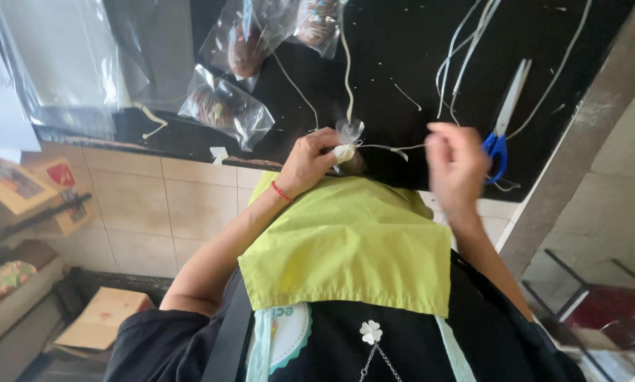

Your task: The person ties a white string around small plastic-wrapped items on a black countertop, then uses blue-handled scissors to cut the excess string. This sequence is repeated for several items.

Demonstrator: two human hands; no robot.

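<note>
My left hand [309,161] pinches the gathered neck of a small clear plastic bag [348,134] at the front edge of the black counter [402,42]. A thin white ribbon [388,148] runs from the bag's neck across to my right hand [456,164], whose fingers hold its other end pulled taut. A red band sits on my left wrist. The bag's contents are mostly hidden behind my left hand and a lime-green cloth [353,240] on my front.
Blue-handled scissors [505,117] lie just right of my right hand. Several loose white ribbons [466,49] trail across the counter. Clear bags with brown treats [225,106] lie at the back left. Tiled wall and cardboard boxes [102,318] are below the counter.
</note>
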